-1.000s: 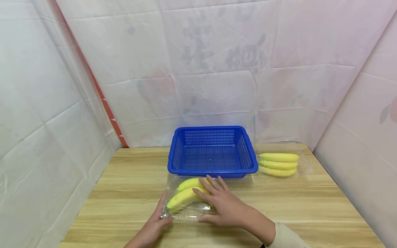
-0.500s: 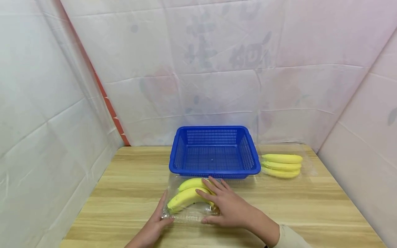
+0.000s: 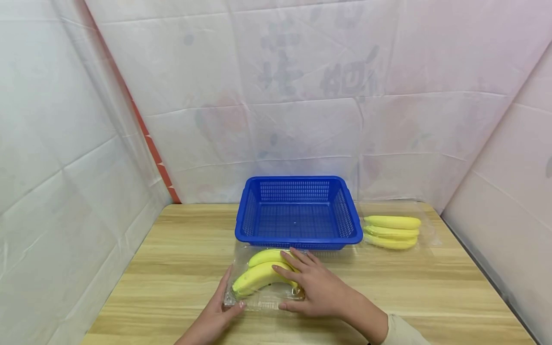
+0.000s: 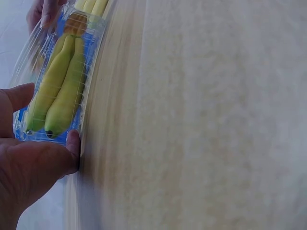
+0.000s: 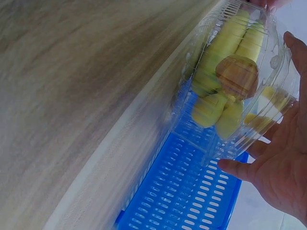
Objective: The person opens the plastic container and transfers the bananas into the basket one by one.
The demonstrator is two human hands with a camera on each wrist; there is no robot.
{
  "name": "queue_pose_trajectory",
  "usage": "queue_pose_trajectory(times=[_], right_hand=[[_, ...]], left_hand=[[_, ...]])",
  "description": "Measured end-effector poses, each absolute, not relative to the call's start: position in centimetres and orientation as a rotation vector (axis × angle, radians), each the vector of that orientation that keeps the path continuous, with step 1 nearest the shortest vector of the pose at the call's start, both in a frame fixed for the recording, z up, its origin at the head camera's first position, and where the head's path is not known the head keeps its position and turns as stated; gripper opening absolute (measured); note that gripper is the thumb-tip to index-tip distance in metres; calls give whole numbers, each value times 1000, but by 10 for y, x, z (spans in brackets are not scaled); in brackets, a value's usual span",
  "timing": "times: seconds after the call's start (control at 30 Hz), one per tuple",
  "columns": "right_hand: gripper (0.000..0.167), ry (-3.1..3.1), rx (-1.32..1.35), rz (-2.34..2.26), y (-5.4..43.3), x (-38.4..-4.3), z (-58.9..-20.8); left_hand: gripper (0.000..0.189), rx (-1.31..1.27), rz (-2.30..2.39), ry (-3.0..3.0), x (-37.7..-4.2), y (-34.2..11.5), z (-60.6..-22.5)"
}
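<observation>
A clear plastic box (image 3: pixel 261 304) with bananas (image 3: pixel 260 278) inside stands on the table in front of the basket. My left hand (image 3: pixel 214 309) is around its left front corner, fingers along the side and thumb at the front edge. Spread over the right part of the box, my right hand (image 3: pixel 316 290) rests its fingers on the top, with the thumb near the front edge; it hides part of the bananas. In the left wrist view, the thumb and a finger of my left hand (image 4: pixel 33 163) stand either side of the box's end (image 4: pixel 62 136).
Behind the box stands a blue plastic basket (image 3: pixel 297 243) with slotted walls. More bananas (image 3: pixel 391 231) lie in clear plastic packaging (image 3: pixel 424 215) at the back right of the wooden table (image 3: pixel 172 268). White sheets (image 3: pixel 207 143) enclose the back and sides.
The head view has shifted slightly. My left thumb has moved a little inward along the front of the box. The right hand stays nearly where it was on the box.
</observation>
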State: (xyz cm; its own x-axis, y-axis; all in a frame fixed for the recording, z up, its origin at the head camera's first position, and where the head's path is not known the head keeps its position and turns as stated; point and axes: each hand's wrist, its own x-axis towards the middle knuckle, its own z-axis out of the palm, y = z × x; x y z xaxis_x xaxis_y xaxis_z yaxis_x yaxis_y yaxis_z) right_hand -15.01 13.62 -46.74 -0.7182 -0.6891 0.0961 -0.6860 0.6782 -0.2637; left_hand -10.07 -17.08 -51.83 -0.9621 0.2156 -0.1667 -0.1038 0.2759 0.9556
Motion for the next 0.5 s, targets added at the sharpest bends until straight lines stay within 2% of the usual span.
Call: queue_pose_trajectory(times=[0.5], right_hand=[[77, 2892, -1225, -469, 136, -152, -467]], left_hand=[[101, 168, 1780, 2230, -103, -172, -516]])
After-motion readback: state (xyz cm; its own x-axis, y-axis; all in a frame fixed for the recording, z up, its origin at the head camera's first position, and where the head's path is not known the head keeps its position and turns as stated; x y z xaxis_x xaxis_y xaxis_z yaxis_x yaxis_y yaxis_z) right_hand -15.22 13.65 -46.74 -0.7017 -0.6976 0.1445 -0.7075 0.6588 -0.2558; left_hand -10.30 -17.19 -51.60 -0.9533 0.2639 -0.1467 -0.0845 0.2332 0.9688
